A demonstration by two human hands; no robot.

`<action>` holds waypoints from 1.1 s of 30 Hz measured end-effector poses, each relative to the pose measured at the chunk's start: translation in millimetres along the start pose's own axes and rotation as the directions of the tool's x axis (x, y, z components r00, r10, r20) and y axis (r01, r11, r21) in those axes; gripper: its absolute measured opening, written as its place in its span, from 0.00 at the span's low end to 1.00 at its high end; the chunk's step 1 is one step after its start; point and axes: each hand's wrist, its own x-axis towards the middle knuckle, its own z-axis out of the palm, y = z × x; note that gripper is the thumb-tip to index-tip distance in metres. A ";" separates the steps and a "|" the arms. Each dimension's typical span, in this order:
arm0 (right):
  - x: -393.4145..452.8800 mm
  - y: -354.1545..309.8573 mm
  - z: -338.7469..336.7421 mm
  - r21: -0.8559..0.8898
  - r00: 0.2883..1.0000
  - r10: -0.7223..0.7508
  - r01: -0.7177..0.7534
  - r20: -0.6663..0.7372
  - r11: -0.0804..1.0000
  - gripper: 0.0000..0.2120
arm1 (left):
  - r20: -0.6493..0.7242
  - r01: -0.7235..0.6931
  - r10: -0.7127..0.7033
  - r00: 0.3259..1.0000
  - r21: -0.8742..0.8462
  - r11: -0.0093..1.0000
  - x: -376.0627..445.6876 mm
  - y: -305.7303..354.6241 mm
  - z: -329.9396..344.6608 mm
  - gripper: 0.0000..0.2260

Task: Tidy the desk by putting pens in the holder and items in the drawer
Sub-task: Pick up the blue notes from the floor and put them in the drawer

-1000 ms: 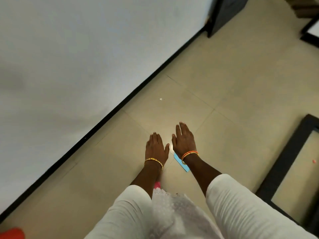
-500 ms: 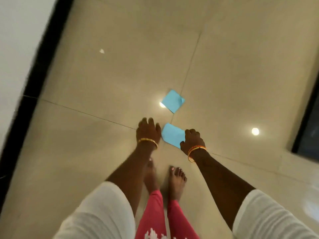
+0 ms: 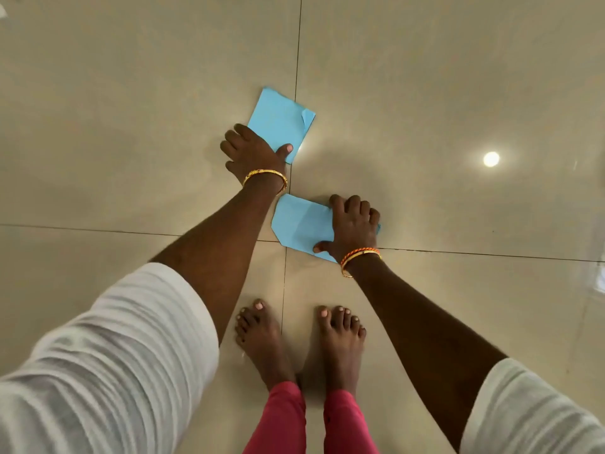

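- I am looking down at a glossy tiled floor (image 3: 425, 93), which is filling the view.
- My bare feet (image 3: 265, 342) are standing just behind two blue papers.
- The far blue paper (image 3: 278, 119) is lying flat, one corner curled; my left hand (image 3: 252, 152) is pinching its near edge, thumb on top.
- The near blue paper (image 3: 301, 224) is lying under my right hand (image 3: 355, 227), whose curled fingers are grasping it.

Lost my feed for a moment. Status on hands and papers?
Left hand pinching the far blue paper, thumb on top. Right hand gripping the near blue paper. Both papers on the floor tiles. Nothing in the way.
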 end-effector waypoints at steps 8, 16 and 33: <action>16.1 2.6 -21.8 0.179 0.973 0.093 -0.132 0.211 0.975 0.34 | 0.150 0.198 -0.169 0.974 -0.208 0.958 9.9 4.6 -18.6 0.41; -19.2 13.0 -45.4 0.549 0.938 0.124 -0.294 0.325 0.782 0.23 | 0.107 0.001 0.052 0.993 -0.443 0.897 -47.2 -24.4 -42.3 0.21; -215.8 -78.5 -225.1 0.872 0.945 0.304 -0.251 0.125 0.421 0.11 | 0.247 0.355 -0.256 0.935 -0.688 0.632 -253.1 -125.3 -271.2 0.13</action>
